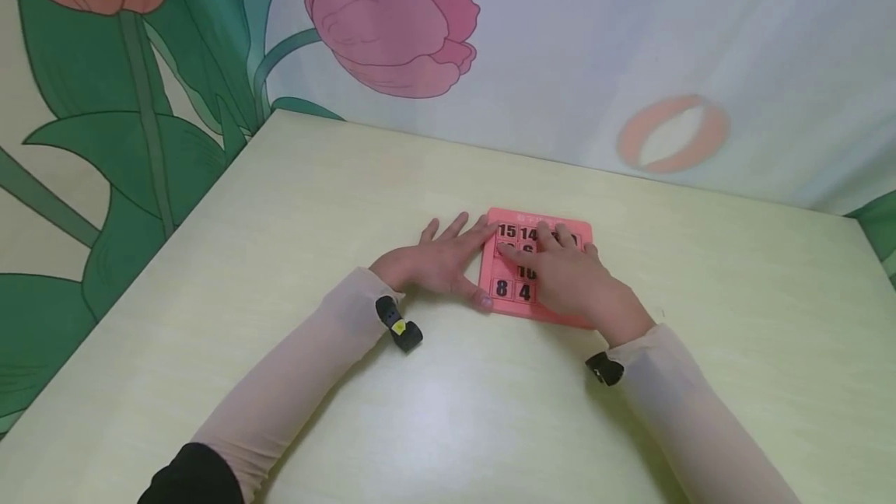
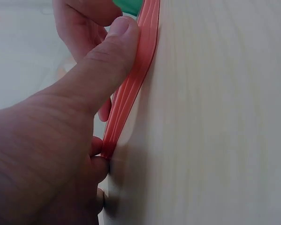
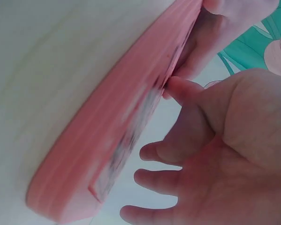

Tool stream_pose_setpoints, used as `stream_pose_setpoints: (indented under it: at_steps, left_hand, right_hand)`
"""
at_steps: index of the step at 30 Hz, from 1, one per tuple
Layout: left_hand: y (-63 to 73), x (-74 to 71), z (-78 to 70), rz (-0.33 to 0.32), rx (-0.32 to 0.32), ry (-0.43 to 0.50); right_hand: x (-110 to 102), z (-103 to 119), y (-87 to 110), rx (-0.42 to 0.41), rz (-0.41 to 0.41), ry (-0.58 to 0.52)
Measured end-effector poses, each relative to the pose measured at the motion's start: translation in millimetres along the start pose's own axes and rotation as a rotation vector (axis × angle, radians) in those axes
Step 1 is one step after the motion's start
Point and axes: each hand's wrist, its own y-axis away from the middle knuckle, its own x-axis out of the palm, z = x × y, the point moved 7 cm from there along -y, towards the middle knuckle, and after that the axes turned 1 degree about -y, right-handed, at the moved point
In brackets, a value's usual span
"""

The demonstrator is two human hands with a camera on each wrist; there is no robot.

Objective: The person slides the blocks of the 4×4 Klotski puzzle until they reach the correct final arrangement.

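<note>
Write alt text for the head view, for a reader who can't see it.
A left hand, fingers spread, touches the left edge of a pink number puzzle while a right hand covers some of its numbered tiles. The puzzle lies on a pale table, with a flower-printed backdrop behind.

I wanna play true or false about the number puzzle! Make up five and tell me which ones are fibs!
1. The number puzzle is blue. False: it is pink.
2. The left hand touches the puzzle's left edge. True.
3. The right hand is nowhere near the puzzle. False: it is over the puzzle's right side.
4. The 15 tile sits beside the 14 tile. True.
5. A pink flower is pictured beyond the table. True.
</note>
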Motion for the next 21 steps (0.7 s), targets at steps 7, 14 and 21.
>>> stream_pose_setpoints:
  at_steps: [7, 14, 21]
  left_hand:
    - [1.7, -0.3, 0.0, -0.001, 0.013, 0.003]
    - [3.3, -4.3, -0.7, -0.012, 0.0, -0.014]
    - [1.2, -0.3, 0.2, -0.005, 0.016, -0.003]
  right_hand:
    - [0, 13, 21.8, -0.136, -0.014, -0.043]
    - [4, 18, 42.1, -0.127, 0.019, -0.068]
    - [7, 8, 27.9, -0.066, -0.039, -0.015]
